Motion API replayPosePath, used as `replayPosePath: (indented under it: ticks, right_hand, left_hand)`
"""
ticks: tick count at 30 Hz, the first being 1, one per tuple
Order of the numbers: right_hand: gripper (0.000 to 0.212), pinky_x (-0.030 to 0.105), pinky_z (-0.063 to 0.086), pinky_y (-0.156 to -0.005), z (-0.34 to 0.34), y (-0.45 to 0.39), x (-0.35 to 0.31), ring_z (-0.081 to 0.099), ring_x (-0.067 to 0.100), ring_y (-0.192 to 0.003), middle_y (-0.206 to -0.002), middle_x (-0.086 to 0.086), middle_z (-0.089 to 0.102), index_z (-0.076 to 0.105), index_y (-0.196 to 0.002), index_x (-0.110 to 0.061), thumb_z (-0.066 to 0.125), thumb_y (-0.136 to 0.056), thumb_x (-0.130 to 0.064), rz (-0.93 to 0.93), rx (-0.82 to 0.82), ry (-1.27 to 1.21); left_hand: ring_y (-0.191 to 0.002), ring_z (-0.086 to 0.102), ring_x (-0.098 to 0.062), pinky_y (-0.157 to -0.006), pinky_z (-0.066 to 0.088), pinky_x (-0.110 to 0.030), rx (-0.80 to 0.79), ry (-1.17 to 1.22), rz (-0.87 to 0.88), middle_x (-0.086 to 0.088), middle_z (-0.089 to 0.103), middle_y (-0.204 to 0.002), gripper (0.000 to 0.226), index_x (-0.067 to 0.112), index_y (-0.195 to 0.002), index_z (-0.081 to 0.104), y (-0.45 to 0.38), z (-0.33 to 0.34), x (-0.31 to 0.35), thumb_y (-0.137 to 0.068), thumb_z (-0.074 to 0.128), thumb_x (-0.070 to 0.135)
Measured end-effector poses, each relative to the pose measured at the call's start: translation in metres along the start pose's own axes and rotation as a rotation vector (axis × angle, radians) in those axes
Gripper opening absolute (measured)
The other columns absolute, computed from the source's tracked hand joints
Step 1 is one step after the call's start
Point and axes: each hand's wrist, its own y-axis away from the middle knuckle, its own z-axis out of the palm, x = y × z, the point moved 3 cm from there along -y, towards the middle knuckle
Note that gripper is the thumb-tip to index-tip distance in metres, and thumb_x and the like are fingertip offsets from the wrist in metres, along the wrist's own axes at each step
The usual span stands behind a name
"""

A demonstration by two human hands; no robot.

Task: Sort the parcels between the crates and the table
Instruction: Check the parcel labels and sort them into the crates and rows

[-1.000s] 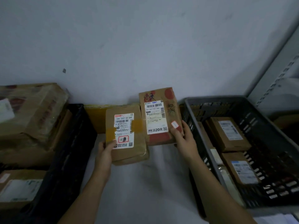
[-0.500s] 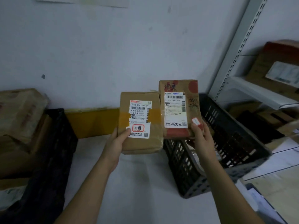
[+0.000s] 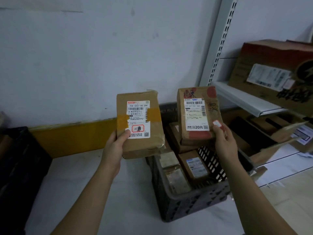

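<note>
My left hand [image 3: 115, 146] grips a brown cardboard parcel [image 3: 153, 133] with yellow tape and a white label, held upright above the white table [image 3: 84, 192]. My right hand [image 3: 223, 141] grips a second brown parcel [image 3: 211, 102] with red marks and a white label, held upright over the grey crate [image 3: 194, 206]. That crate stands on the table and holds several small parcels [image 3: 196, 167]. The two held parcels are side by side, a small gap apart.
A black crate [image 3: 18, 160] stands at the left edge. A yellow strip [image 3: 72, 134] runs along the wall. At the right, a white shelf [image 3: 242, 99] carries a large box [image 3: 271, 73], with more boxes beneath it.
My view has swung right and down, so the grey crate's inside and the shelf show more. Both hands still hold their parcels; the right parcel now hangs over the grey crate.
</note>
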Motion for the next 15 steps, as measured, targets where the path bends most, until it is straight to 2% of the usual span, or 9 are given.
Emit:
replayPosePath:
  ticks: [2, 7, 9, 12, 13, 15]
  right_hand:
    - [0.078, 0.051, 0.049, -0.112, -0.002, -0.03, 0.003, 0.057, 0.027, -0.14, -0.156, 0.002, 0.057, 0.042, -0.164, -0.033, 0.059, -0.098, -0.071, 0.032, -0.05, 0.019]
    - [0.073, 0.04, 0.049, -0.093, 0.015, -0.093, 0.021, 0.061, 0.029, -0.13, -0.152, 0.009, 0.059, 0.043, -0.164, -0.027, 0.057, -0.103, -0.065, 0.075, -0.198, 0.059]
    - [0.083, 0.045, 0.054, -0.101, 0.026, -0.113, 0.038, 0.063, 0.031, -0.128, -0.15, 0.01, 0.061, 0.048, -0.16, -0.029, 0.058, -0.094, -0.078, 0.134, -0.233, 0.055]
    - [0.116, 0.063, 0.046, -0.116, 0.046, -0.158, 0.085, 0.061, 0.038, -0.134, -0.149, 0.009, 0.064, 0.053, -0.153, -0.037, 0.049, -0.063, -0.109, 0.232, -0.237, 0.137]
    - [0.121, 0.066, 0.043, -0.116, 0.055, -0.172, 0.102, 0.06, 0.04, -0.134, -0.148, 0.008, 0.065, 0.053, -0.152, -0.038, 0.044, -0.058, -0.113, 0.269, -0.231, 0.164]
    - [0.116, 0.067, 0.042, -0.116, 0.068, -0.186, 0.117, 0.06, 0.042, -0.133, -0.146, 0.01, 0.065, 0.054, -0.152, -0.035, 0.042, -0.065, -0.109, 0.319, -0.229, 0.193]
  left_hand:
    - [-0.119, 0.072, -0.025, -0.098, 0.058, -0.051, 0.039, 0.031, -0.008, 0.008, 0.078, -0.124, 0.035, 0.039, -0.134, 0.069, -0.004, 0.02, -0.003, -0.1, 0.07, 0.043]
    - [-0.115, 0.074, -0.023, -0.09, 0.059, -0.047, 0.117, 0.063, -0.025, 0.006, 0.079, -0.121, 0.031, 0.035, -0.133, 0.068, -0.009, 0.061, -0.012, -0.101, 0.069, 0.037]
    - [-0.114, 0.074, -0.024, -0.086, 0.059, -0.046, 0.145, 0.074, -0.037, 0.005, 0.079, -0.121, 0.032, 0.035, -0.133, 0.067, -0.008, 0.07, -0.016, -0.102, 0.069, 0.036]
    - [-0.114, 0.074, -0.024, -0.085, 0.059, -0.046, 0.19, 0.091, -0.051, 0.005, 0.079, -0.121, 0.033, 0.035, -0.134, 0.066, -0.007, 0.076, -0.021, -0.102, 0.069, 0.036]
    - [-0.114, 0.074, -0.024, -0.085, 0.059, -0.046, 0.204, 0.094, -0.058, 0.005, 0.079, -0.121, 0.033, 0.035, -0.134, 0.066, -0.007, 0.077, -0.022, -0.102, 0.069, 0.037]
    - [-0.114, 0.074, -0.024, -0.084, 0.059, -0.046, 0.221, 0.089, -0.066, 0.007, 0.079, -0.121, 0.034, 0.036, -0.135, 0.065, -0.006, 0.08, -0.024, -0.101, 0.069, 0.038]
